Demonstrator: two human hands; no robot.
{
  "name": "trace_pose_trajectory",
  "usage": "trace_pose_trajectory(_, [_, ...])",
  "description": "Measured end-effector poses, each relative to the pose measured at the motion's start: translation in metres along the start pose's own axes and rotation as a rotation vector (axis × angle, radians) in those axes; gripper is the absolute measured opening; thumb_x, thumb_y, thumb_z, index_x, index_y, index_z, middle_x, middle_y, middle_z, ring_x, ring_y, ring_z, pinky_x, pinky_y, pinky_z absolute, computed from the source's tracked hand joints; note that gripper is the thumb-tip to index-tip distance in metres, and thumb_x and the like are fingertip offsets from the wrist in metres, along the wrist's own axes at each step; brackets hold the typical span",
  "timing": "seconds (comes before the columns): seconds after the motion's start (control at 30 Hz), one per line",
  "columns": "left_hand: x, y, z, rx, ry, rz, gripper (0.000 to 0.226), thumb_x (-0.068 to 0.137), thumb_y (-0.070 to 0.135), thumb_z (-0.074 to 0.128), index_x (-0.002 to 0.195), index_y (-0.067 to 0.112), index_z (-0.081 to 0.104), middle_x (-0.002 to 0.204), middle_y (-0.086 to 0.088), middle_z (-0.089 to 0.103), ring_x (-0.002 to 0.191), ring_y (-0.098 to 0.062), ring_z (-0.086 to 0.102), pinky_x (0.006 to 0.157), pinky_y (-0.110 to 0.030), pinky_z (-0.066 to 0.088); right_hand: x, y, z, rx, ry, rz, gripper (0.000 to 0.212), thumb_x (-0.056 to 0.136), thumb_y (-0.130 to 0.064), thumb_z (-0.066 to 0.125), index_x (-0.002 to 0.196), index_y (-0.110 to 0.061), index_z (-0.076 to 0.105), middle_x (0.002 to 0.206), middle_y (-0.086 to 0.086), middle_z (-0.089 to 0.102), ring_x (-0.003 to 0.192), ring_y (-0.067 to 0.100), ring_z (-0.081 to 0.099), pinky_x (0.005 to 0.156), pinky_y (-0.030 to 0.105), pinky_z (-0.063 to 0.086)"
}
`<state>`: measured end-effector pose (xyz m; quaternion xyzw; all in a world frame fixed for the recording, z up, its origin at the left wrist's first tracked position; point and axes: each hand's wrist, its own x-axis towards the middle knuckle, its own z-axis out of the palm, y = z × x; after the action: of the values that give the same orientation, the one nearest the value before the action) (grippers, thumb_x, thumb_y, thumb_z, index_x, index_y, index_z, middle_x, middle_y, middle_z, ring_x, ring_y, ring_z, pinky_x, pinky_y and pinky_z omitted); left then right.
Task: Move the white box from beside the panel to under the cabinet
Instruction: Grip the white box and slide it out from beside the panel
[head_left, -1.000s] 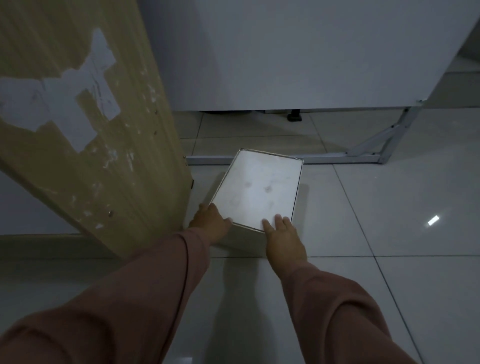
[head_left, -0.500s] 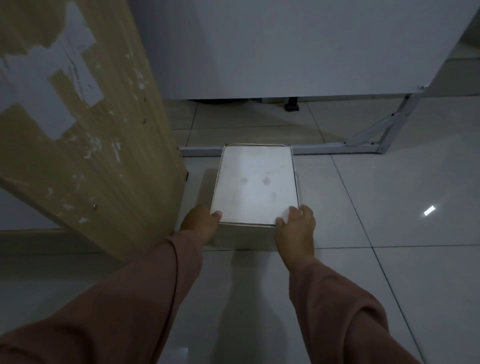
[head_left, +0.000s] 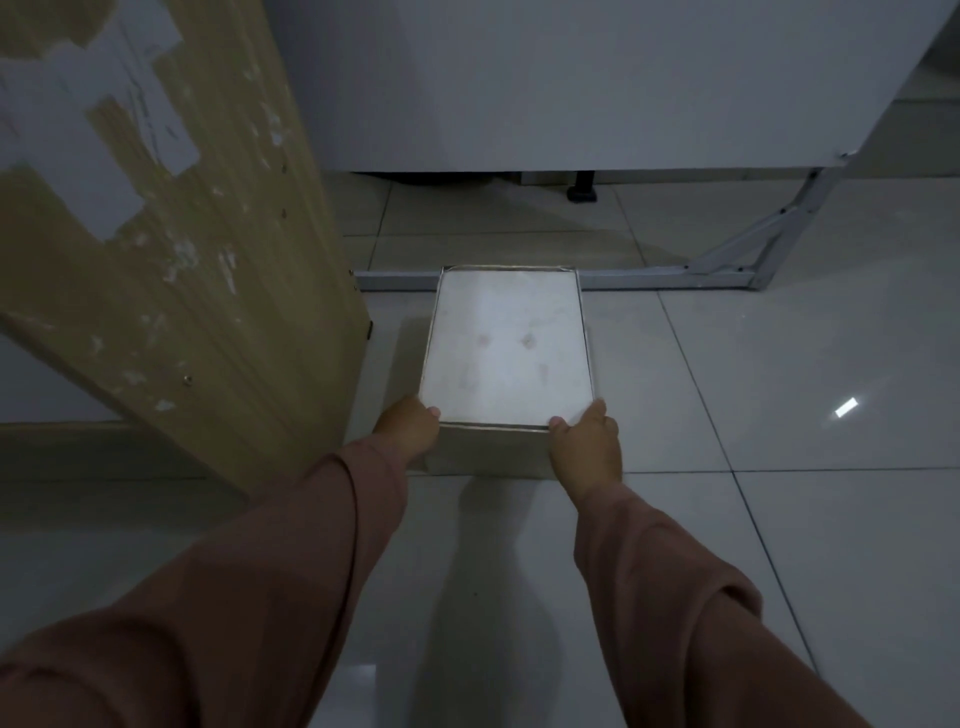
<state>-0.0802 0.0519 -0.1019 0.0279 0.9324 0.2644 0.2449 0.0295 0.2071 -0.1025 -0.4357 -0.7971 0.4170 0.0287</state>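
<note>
The white box (head_left: 506, 345) sits flat on the tiled floor, its top faintly stained. Its far edge reaches the grey metal base rail (head_left: 665, 278) of the white cabinet (head_left: 597, 83). My left hand (head_left: 408, 428) grips the box's near left corner. At the near right corner my right hand (head_left: 587, 441) holds it, thumb on the top edge. The wooden panel (head_left: 171, 234) leans just left of the box, a narrow strip of floor between them.
A black cabinet foot (head_left: 582, 192) stands on the floor under the cabinet, behind the rail. A diagonal metal brace (head_left: 753, 244) joins the rail at the right. Glossy tiles (head_left: 805, 415) stretch to the right and toward me.
The box has turned from an angled position to square with the rail and slid forward up to it. Both hands moved with it and now grip its near corners.
</note>
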Motion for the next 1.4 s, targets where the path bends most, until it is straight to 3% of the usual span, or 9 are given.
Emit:
trace_pose_trajectory(0.43, [-0.045,-0.035,-0.002,0.104,-0.008,-0.050,0.045,0.097,0.024,0.044,0.131,-0.005,0.051,0.140,-0.024,0.051,0.127,-0.037,0.050,0.102,-0.033,0.041,-0.054,0.010,-0.007,-0.052,-0.054,0.014,0.050,0.094,-0.019,0.052,0.136,0.004,0.034,0.137,0.024,0.044,0.122,0.037,0.050,0.096,0.035,0.043])
trace_pose_trajectory(0.77, [-0.110,-0.080,0.003,0.093,-0.034,-0.061,0.045,0.091,0.025,0.051,0.126,-0.004,0.057,0.134,-0.023,0.057,0.121,-0.037,0.055,0.097,-0.033,0.045,-0.125,0.032,-0.014,-0.195,-0.132,0.037,0.057,0.096,-0.022,0.051,0.141,0.003,0.026,0.141,0.023,0.041,0.126,0.036,0.048,0.099,0.036,0.043])
trace_pose_trajectory(0.93, [-0.133,-0.097,0.006,0.066,-0.033,-0.088,0.042,0.089,0.022,0.053,0.121,-0.004,0.060,0.130,-0.024,0.058,0.117,-0.037,0.057,0.087,-0.031,0.045,-0.149,0.047,-0.011,-0.256,-0.188,0.053,0.065,0.097,-0.025,0.049,0.147,0.002,0.015,0.147,0.023,0.033,0.129,0.037,0.045,0.103,0.039,0.041])
trace_pose_trajectory(1.03, [-0.142,-0.102,0.007,-0.036,-0.016,-0.087,0.038,0.082,0.021,0.055,0.111,-0.001,0.065,0.116,-0.022,0.064,0.105,-0.036,0.061,0.072,-0.027,0.040,-0.155,0.051,-0.011,-0.262,-0.195,0.052,0.067,0.096,-0.026,0.049,0.147,0.000,0.016,0.148,0.022,0.032,0.129,0.038,0.044,0.103,0.040,0.040])
trace_pose_trajectory(1.17, [-0.151,-0.102,0.008,-0.339,-0.009,-0.091,0.036,0.074,0.029,0.054,0.095,0.002,0.067,0.093,-0.014,0.063,0.089,-0.028,0.060,0.073,-0.027,0.039,-0.150,0.049,-0.013,-0.230,-0.197,0.016,0.071,0.090,-0.024,0.052,0.147,-0.001,0.016,0.148,0.022,0.031,0.129,0.039,0.042,0.103,0.041,0.040])
trace_pose_trajectory(1.27, [-0.142,-0.106,0.013,-0.584,0.007,-0.156,0.074,0.070,0.056,0.053,0.121,0.003,0.060,0.120,-0.016,0.062,0.115,-0.034,0.059,0.095,-0.035,0.046,-0.144,0.044,-0.010,-0.276,-0.144,-0.045,0.073,0.093,-0.028,0.048,0.150,-0.003,0.010,0.150,0.021,0.027,0.134,0.038,0.035,0.107,0.043,0.035])
trace_pose_trajectory(1.3, [-0.138,-0.108,0.014,-0.629,0.015,-0.189,0.076,0.075,0.062,0.050,0.127,0.006,0.056,0.128,-0.015,0.059,0.119,-0.033,0.057,0.101,-0.039,0.045,-0.141,0.042,-0.008,-0.287,-0.124,-0.063,0.073,0.094,-0.032,0.047,0.151,-0.004,0.009,0.151,0.020,0.027,0.135,0.037,0.034,0.108,0.044,0.034])
trace_pose_trajectory(1.33, [-0.136,-0.108,0.015,-0.664,0.020,-0.205,0.068,0.083,0.062,0.045,0.124,0.009,0.058,0.126,-0.012,0.060,0.115,-0.030,0.058,0.100,-0.037,0.045,-0.140,0.041,-0.005,-0.293,-0.108,-0.077,0.074,0.095,-0.037,0.045,0.151,-0.006,0.008,0.151,0.019,0.026,0.135,0.036,0.034,0.107,0.044,0.035])
trace_pose_trajectory(1.4, [-0.130,-0.108,0.015,-0.712,0.002,-0.234,0.050,0.093,0.055,0.035,0.097,0.014,0.063,0.107,-0.012,0.062,0.096,-0.027,0.059,0.085,-0.034,0.046,-0.138,0.042,0.002,-0.317,-0.082,-0.094,0.075,0.096,-0.047,0.042,0.152,-0.010,0.009,0.153,0.017,0.024,0.135,0.035,0.034,0.105,0.046,0.037])
